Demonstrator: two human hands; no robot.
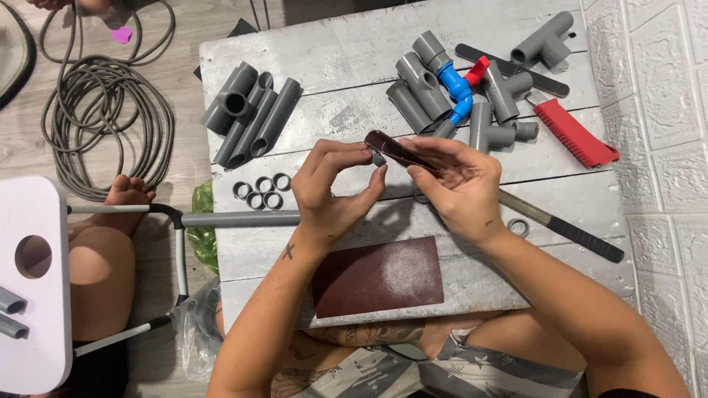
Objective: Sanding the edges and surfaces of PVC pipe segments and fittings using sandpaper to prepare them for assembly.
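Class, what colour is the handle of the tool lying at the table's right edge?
Red, ribbed handle, clearest in the head view.

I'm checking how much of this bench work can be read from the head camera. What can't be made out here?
- Head view: the small grey piece between the left hand and right hand, mostly covered by fingers and the dark sandpaper strip.
- Grey hose coil: cut off by the top edge.
- Saw: its blade hidden under the right hand.

sandpaper sheet (377, 276) maroon | pipes (251, 114) grey | valve (457, 85) blue, red handle | table (332, 51) whitewashed
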